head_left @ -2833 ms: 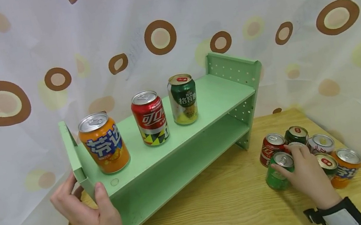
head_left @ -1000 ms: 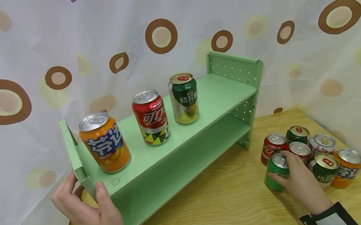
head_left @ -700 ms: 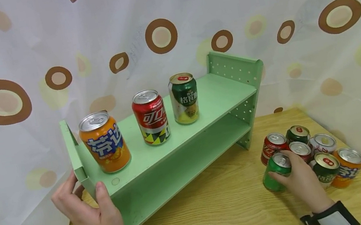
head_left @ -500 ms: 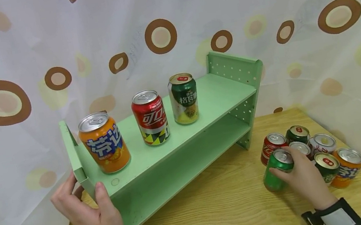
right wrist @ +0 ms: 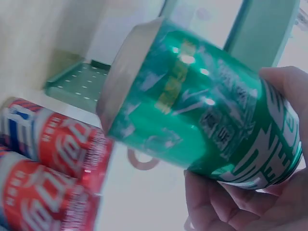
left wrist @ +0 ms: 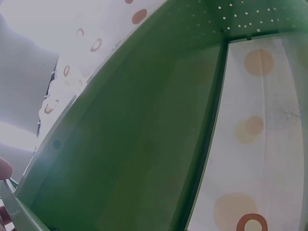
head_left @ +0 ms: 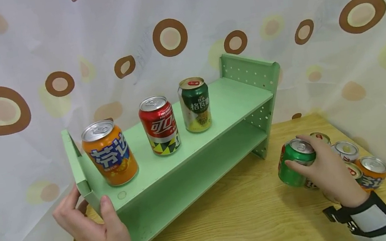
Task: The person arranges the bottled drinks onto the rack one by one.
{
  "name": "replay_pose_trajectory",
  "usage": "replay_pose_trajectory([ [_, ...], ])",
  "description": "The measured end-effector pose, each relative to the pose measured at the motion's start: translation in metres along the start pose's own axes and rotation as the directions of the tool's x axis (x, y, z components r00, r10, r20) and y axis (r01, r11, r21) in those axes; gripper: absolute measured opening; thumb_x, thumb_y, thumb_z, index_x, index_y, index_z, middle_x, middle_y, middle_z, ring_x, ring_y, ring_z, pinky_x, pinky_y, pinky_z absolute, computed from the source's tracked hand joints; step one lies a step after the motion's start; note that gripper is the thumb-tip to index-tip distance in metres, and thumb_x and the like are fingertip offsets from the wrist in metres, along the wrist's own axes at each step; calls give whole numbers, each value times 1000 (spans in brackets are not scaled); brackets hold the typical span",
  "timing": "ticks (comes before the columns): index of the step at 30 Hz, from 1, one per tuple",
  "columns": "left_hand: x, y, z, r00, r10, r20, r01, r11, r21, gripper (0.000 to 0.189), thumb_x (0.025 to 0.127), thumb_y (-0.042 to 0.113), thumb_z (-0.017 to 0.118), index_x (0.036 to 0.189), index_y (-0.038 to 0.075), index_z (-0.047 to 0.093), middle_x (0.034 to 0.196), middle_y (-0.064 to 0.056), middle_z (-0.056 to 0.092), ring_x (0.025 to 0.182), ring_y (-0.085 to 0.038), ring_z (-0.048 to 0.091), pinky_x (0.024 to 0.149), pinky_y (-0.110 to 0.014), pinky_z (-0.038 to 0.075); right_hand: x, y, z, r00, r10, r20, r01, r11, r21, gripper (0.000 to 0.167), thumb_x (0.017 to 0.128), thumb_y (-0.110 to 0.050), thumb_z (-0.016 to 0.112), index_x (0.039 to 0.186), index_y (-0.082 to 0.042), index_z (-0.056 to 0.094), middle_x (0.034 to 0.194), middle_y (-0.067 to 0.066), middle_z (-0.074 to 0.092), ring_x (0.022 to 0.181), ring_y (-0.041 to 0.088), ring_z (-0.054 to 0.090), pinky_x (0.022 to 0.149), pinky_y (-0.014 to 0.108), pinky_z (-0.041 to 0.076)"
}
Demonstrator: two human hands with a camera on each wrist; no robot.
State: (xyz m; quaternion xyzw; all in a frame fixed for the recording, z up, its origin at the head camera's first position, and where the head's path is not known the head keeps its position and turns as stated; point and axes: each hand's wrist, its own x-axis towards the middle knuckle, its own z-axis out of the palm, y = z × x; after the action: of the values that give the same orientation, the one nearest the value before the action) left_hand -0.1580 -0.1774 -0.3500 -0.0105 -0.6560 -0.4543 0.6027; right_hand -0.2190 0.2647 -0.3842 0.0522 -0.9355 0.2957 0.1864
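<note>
My right hand (head_left: 331, 172) is curled firmly round the upper part of the green can (head_left: 291, 176), thumb on one side and fingers on the other, and I judge it is off the table (head_left: 241, 231), tilted, to the right of the shelf (head_left: 235, 99). My left hand (head_left: 95, 233) grips the shelf's near end panel, thumb on one side, fingers behind. If I swing low, the can's free bottom could knock the two red cans (right wrist: 72, 144) just beside it; smooth metal, held so near the lid, might also slide. A careless tug with my left could rock the shelf and tip the orange can (head_left: 111, 161) standing nearest that panel (it looks upright and steady enough now). From my head I see the lid, but my own hand and the can hide most of the red pair; the right wrist view shows their sides and the bare bottom rim. The left wrist view shows the shelf's green boards and holed far end, but no can.
</note>
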Motion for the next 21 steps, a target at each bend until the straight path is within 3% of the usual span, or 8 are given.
replay_pose_trajectory([
  [6,0,1,0,1000,-5,-7,5,1000,-7,52,84,4,52,136,-6,53,130,-2,47,123,-13,42,94,-21,43,15,-10,-10,998,-46,-37,46,999,-1,78,87,-31,82,148,3,47,129,32,57,108,49,60,78,64,56],
  [15,0,0,1,1000,3,-3,-3,1000,-3,52,85,5,52,136,-6,52,130,-4,48,124,-14,42,94,-20,43,40,-31,-27,995,-81,-57,83,995,52,76,89,-29,79,151,-1,45,132,29,55,109,45,58,83,61,53],
  [21,0,0,3,1000,7,-15,-7,1000,-18,52,84,5,51,135,-9,52,129,7,45,123,-14,42,94,-20,44,55,-48,-36,988,-107,-108,116,990,77,74,88,-26,80,150,-3,47,132,28,55,109,43,57,80,57,53],
])
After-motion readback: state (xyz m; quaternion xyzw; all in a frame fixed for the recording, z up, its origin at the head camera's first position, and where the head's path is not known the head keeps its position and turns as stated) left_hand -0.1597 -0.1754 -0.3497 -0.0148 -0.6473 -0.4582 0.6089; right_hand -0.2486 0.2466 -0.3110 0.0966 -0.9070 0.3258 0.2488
